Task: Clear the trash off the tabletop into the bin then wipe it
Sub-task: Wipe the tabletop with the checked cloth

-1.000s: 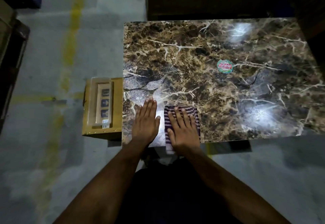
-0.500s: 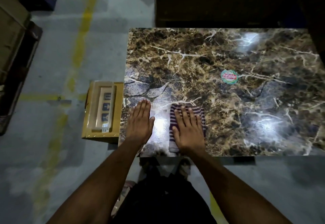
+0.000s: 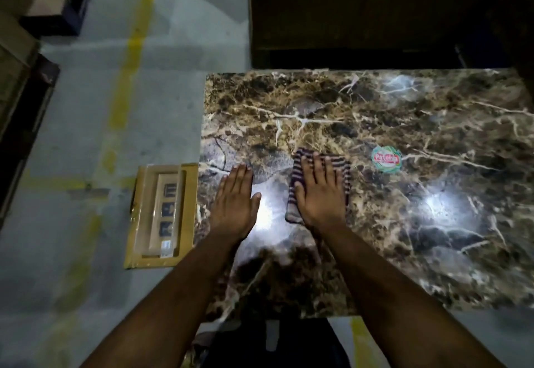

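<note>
Right hand (image 3: 319, 194), fingers flat, has pushed striped cloth (image 3: 344, 171) away from tabletop (image 3: 404, 113) near edge; left hand (image 3: 235, 203) flat, bracing. Wiping underway; no trash visible.

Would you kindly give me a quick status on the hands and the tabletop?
Left hand flat on marble tabletop, holding nothing. Right hand flat, pressing striped cloth. Round sticker just right of cloth; no trash visible.

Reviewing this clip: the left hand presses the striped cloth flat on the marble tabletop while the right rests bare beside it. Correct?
Hands are swapped. The head view shows the right hand pressing the striped cloth on the marble tabletop; the left hand rests bare beside it.
</note>
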Tool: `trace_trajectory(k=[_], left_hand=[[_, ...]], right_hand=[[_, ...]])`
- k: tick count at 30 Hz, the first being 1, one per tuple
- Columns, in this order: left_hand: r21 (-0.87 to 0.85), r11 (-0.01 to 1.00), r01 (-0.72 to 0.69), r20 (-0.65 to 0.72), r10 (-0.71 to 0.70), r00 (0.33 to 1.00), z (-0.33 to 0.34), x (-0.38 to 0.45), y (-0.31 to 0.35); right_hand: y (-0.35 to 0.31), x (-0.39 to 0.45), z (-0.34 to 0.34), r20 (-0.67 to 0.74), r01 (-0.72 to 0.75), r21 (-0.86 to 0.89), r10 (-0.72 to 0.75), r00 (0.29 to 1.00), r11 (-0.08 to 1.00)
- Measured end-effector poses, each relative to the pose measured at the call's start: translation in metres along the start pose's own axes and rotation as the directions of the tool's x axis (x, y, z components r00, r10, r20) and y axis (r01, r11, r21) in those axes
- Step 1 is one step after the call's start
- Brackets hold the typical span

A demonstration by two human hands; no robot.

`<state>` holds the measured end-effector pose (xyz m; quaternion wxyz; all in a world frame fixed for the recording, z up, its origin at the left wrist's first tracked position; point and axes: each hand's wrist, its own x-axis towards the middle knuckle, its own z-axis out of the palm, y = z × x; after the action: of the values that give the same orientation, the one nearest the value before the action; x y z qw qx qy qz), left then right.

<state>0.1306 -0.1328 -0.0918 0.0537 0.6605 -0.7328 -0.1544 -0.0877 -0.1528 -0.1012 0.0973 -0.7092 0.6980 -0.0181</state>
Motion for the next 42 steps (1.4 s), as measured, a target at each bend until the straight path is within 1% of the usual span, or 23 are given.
trace_trajectory(k=[1, 3, 5, 7, 9, 12, 15, 19, 23, 27, 30, 33, 38, 42], left_hand=[[0.011, 1.000, 0.001, -0.013, -0.001, 1.000, 0.000, 0.012, 0.002], [0.057, 0.998, 0.017, -0.047, -0.015, 0.999, -0.002, 0.034, 0.003], [0.069, 0.995, 0.066, -0.047, -0.063, 0.997, -0.003, 0.059, 0.006], [0.052, 0.994, 0.098, -0.028, -0.096, 0.995, -0.003, 0.082, 0.012], [0.043, 0.994, 0.105, -0.027, -0.103, 0.994, -0.005, 0.100, 0.019], [0.046, 0.994, 0.100, -0.032, -0.098, 0.995, -0.009, 0.126, 0.032], [0.036, 0.995, 0.093, -0.026, -0.092, 0.995, -0.008, 0.156, 0.041], [0.034, 0.995, 0.094, -0.037, -0.093, 0.995, -0.007, 0.191, 0.048], [0.024, 0.996, 0.082, -0.040, -0.081, 0.996, -0.011, 0.221, 0.056], [0.026, 0.996, 0.087, -0.051, -0.085, 0.995, -0.011, 0.244, 0.063], [0.045, 0.996, 0.075, -0.050, -0.073, 0.996, -0.007, 0.245, 0.064], [0.046, 0.995, 0.091, -0.050, -0.089, 0.995, -0.002, 0.232, 0.068], [0.029, 0.994, 0.110, -0.040, -0.109, 0.993, 0.006, 0.199, 0.086], [0.045, 0.995, 0.089, -0.024, -0.088, 0.996, 0.015, 0.156, 0.098]], right_hand=[[-0.003, 0.023, -0.002, 0.000, -0.010, 0.008, 0.010, 1.000, 1.000], [-0.016, 0.048, -0.004, 0.016, 0.051, 0.027, -0.052, 0.999, 0.998], [-0.017, 0.050, -0.006, 0.041, 0.141, 0.021, -0.142, 0.989, 0.990], [-0.001, 0.049, -0.010, 0.052, 0.195, 0.012, -0.195, 0.979, 0.981], [0.020, 0.067, -0.014, 0.033, 0.157, 0.006, -0.157, 0.987, 0.988], [0.032, 0.128, -0.020, 0.015, 0.058, 0.010, -0.058, 0.998, 0.998], [0.023, 0.165, -0.024, 0.023, 0.102, 0.007, -0.102, 0.995, 0.995], [0.035, 0.178, -0.028, 0.039, 0.215, -0.007, -0.214, 0.976, 0.977], [0.052, 0.234, -0.036, 0.010, 0.133, 0.000, -0.133, 0.991, 0.991], [0.042, 0.278, -0.036, 0.021, 0.198, 0.002, -0.198, 0.980, 0.980], [0.043, 0.276, -0.034, 0.026, 0.226, 0.001, -0.226, 0.974, 0.974], [0.050, 0.255, -0.033, 0.021, 0.227, 0.008, -0.227, 0.974, 0.974], [0.059, 0.201, -0.030, 0.036, 0.230, 0.017, -0.231, 0.972, 0.973], [0.066, 0.151, -0.025, 0.015, 0.219, 0.031, -0.220, 0.975, 0.975]])
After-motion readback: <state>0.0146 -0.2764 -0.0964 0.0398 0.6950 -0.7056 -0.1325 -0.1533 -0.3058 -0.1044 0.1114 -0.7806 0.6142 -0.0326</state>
